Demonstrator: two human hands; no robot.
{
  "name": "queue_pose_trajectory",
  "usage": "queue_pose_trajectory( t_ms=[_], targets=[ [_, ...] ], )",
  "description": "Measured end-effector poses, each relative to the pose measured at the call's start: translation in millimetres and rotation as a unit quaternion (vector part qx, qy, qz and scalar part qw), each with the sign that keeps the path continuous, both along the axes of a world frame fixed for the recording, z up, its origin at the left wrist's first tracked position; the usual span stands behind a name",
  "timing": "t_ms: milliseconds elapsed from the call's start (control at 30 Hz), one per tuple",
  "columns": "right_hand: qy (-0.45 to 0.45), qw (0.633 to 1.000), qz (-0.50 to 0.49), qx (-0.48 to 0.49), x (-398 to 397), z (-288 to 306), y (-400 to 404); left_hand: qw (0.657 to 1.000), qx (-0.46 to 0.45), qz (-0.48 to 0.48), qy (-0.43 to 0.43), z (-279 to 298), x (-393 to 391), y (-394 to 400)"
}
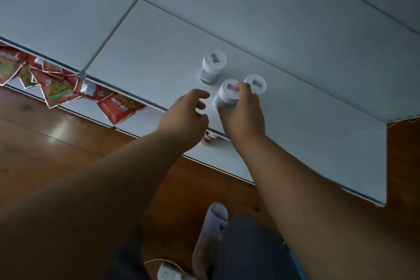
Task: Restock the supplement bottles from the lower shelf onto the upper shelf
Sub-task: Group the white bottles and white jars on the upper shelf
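Three white bottles with purple-printed lids stand on the upper shelf (295, 107): one (213, 67) upright apart, another (256, 83) behind a tilted one (227, 94).

Held bottle (225, 95): label side blurred, lower body covered by right hand (242, 112). Bottle behind that hand (255, 84): only the cap shows. Cap stickers: print too small to read. Lower shelf item (208, 140), under the upper shelf (295, 125) front edge: mostly hidden, kind unclear. Red packets (56, 88), left of it: partly hidden beneath the shelf.
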State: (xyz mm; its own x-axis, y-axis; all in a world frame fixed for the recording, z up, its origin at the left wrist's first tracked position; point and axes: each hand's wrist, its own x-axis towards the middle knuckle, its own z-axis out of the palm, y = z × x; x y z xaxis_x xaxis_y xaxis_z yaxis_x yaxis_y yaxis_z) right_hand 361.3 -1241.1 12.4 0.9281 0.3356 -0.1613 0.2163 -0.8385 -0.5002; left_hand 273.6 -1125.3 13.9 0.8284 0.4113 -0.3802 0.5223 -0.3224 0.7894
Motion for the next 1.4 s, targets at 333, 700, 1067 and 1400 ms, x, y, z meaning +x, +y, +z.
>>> queue_pose_trajectory(
  t_ms=[333, 700, 1067, 1400],
  targets=[
    [0.108, 0.973, -0.049, 0.198, -44.3, 63.7, 7.8, 0.899, -0.362, 0.241, 0.051, 53.4, -21.3, 25.4],
    [0.229, 0.937, 0.072, 0.254, -146.3, 276.3, -13.5, 0.804, -0.561, 0.166, -0.104, 244.2, -166.3, 33.1],
    [0.136, 0.916, -0.041, 0.374, -155.4, 391.0, 9.7, 0.806, -0.585, -0.012, -0.093, 364.1, -134.6, 72.2],
    [0.027, 0.888, -0.155, 0.432, -111.3, 449.0, -56.2, 0.910, -0.370, -0.105, -0.151, 438.0, -57.0, -6.8]
  ],
)
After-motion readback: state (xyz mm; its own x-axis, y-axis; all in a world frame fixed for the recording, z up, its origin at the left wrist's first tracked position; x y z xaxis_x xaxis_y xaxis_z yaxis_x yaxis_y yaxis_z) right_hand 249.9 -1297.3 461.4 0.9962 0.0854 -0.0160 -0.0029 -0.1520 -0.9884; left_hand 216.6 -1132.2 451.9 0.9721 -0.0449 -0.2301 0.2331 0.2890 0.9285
